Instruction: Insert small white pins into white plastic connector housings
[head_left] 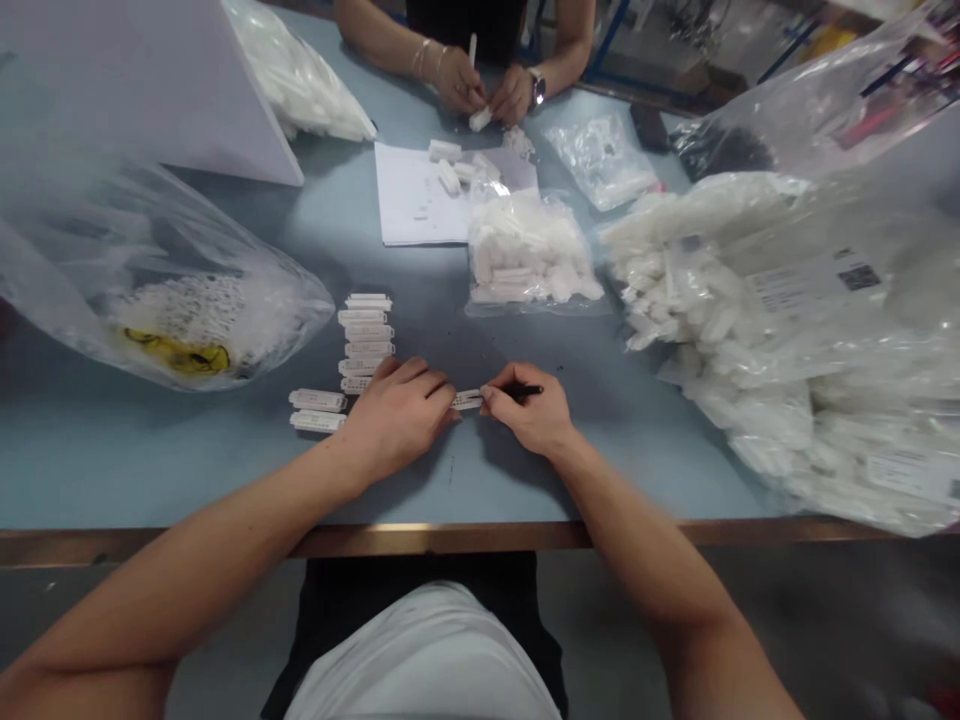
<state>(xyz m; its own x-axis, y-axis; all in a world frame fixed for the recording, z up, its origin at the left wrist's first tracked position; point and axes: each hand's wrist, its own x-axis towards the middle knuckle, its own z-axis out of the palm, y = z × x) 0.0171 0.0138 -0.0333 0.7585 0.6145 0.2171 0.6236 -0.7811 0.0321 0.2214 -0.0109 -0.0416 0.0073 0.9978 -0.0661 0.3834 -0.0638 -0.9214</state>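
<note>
Quick count from my seat at the table: two hands on the job. My right grip was clenched around one black pen, and my left grip was pinching one white tag by its end, with the pen tip right up against it. That tag sat between my hands, just above the table's front edge.

Just left of my left grip were two more tags, side by side, plus a column of about seven. I couldn't get an exact number because my hand covered the bottom end.

I counted six plastic bags of white stuff. The big one on the right ran out of frame, and the one at top left was half behind a grey board. Open table ran between my tags and the small bag ahead of me. Past that lay a paper sheet with about four loose tags. A co-worker's two hands worked at the far side, holding something white. The print on the tags was too small to read.
</note>
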